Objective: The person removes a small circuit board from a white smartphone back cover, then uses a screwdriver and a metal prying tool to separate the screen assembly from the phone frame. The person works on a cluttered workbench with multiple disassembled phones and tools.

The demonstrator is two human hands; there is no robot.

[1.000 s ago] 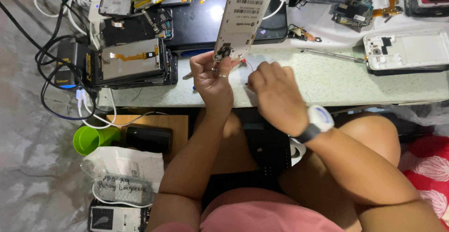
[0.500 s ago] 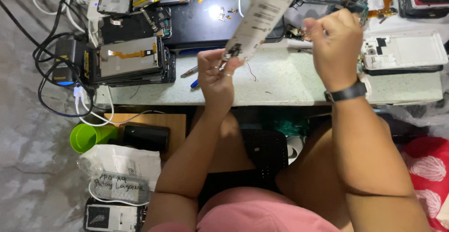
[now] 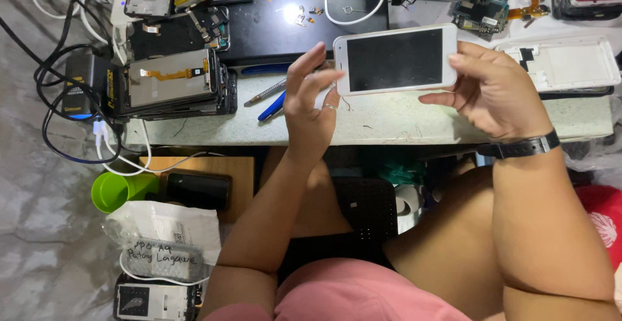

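**Holding white phone over bench**

Right hand point(image 3: 499, 91) grips the white phone point(image 3: 396, 59) by its end, screen up, above the worktable point(image 3: 389, 123). Left hand point(image 3: 311, 97) open, fingertips at the other edge. Judgement: support both ends, keep it level.

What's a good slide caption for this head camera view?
Both hands, left hand and right hand, hold a white phone over a cluttered workbench.

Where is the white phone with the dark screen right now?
In the head view the white phone is held screen-up above the pale workbench, just right of centre. The right hand grips its right end and the left hand touches its left end.
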